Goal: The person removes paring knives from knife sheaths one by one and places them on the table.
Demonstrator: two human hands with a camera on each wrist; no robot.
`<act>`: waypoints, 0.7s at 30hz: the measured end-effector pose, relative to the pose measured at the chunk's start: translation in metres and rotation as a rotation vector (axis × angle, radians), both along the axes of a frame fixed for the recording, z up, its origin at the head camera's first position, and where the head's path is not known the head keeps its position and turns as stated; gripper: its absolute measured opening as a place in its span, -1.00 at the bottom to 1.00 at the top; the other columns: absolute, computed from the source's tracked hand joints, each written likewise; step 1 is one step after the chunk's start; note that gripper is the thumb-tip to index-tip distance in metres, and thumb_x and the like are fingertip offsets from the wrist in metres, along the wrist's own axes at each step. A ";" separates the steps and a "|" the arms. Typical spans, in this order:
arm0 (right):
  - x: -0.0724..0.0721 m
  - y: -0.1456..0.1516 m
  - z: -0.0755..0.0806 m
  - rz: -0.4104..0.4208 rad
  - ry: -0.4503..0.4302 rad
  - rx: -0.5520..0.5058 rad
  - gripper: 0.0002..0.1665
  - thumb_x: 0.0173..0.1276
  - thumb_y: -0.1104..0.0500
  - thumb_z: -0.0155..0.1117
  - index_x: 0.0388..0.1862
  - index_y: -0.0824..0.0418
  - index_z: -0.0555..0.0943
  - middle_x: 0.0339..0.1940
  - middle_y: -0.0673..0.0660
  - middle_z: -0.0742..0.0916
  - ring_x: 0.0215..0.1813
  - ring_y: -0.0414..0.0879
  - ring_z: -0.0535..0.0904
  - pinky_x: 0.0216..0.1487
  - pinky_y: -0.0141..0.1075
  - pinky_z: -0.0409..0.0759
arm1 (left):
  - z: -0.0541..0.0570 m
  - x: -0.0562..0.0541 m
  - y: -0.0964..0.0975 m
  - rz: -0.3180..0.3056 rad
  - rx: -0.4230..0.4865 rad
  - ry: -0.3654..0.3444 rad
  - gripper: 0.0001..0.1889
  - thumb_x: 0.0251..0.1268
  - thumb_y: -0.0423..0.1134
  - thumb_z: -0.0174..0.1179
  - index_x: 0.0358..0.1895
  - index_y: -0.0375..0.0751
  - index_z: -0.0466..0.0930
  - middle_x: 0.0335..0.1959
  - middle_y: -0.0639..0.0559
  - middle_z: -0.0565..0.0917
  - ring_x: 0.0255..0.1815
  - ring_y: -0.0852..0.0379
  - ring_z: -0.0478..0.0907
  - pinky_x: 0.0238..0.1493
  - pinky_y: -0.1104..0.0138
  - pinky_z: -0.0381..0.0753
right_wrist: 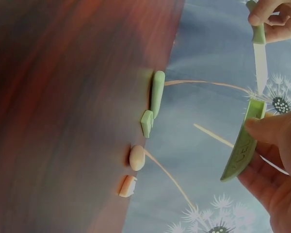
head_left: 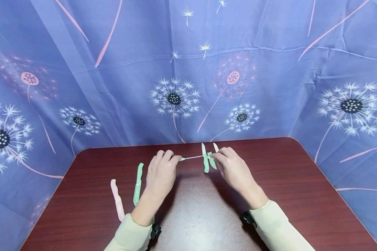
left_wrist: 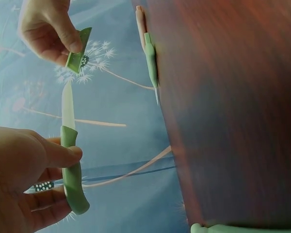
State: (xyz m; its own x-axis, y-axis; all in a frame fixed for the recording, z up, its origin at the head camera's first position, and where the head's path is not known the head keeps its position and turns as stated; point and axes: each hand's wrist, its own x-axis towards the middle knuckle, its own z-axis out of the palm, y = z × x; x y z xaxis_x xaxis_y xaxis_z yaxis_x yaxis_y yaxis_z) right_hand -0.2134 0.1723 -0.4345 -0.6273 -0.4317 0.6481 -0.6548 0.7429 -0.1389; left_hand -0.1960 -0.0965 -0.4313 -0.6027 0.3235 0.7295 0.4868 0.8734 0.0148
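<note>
My left hand (head_left: 161,170) pinches the green handle of a small paring knife (left_wrist: 73,170) between thumb and fingers. Its pale blade (left_wrist: 68,108) points toward my right hand (head_left: 235,169). There, thumb and fingertips grip a green knife sheath (right_wrist: 243,143), its open mouth turned to the knife tip. In the right wrist view the tip is right at that mouth. Beyond the sheath on the table lies a bare-bladed knife with a green handle (head_left: 206,164). Beside it shows another bare blade (head_left: 215,147), its handle hidden behind my right hand in the head view.
On the left of the brown table (head_left: 91,209) lie a sheathed pink knife (head_left: 117,200) and a sheathed green knife (head_left: 138,183), near my left forearm. A blue curtain (head_left: 128,87) with dandelion prints hangs behind the table and along its sides.
</note>
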 end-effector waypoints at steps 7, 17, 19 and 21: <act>-0.004 0.000 0.001 -0.005 -0.077 -0.056 -0.77 0.31 0.40 0.50 -0.08 0.23 0.81 -0.22 0.05 0.74 -0.12 0.01 0.63 -0.05 -0.12 0.68 | 0.000 -0.002 -0.003 0.024 0.027 -0.020 -0.75 0.16 -0.50 0.48 -0.14 -0.12 0.85 -0.29 -0.01 0.65 -0.31 -0.10 0.53 -0.42 0.18 0.57; -0.012 -0.005 0.005 -0.043 -0.243 -0.182 -0.82 0.38 0.37 0.46 -0.07 0.22 0.82 -0.23 0.06 0.77 -0.25 -0.07 0.63 -0.21 -0.15 0.63 | 0.007 -0.003 -0.006 0.049 0.224 -0.279 -0.74 0.23 -0.41 0.53 -0.06 -0.07 0.85 -0.19 0.05 0.74 -0.18 -0.03 0.65 -0.26 0.13 0.71; -0.013 -0.006 0.007 -0.047 -0.266 -0.209 -0.82 0.37 0.37 0.46 -0.08 0.22 0.82 -0.25 0.06 0.76 -0.30 -0.09 0.58 -0.26 -0.18 0.59 | 0.009 -0.004 -0.006 0.046 0.279 -0.344 -0.75 0.25 -0.39 0.53 -0.03 -0.06 0.85 -0.16 0.04 0.75 -0.16 -0.01 0.66 -0.25 0.12 0.71; -0.015 -0.008 0.008 -0.049 -0.285 -0.237 -0.82 0.36 0.38 0.47 -0.09 0.24 0.82 -0.28 0.07 0.75 -0.35 -0.10 0.55 -0.30 -0.20 0.56 | 0.010 -0.006 -0.007 0.041 0.331 -0.400 -0.75 0.27 -0.38 0.52 -0.02 -0.05 0.84 -0.17 0.05 0.75 -0.18 0.00 0.68 -0.27 0.12 0.69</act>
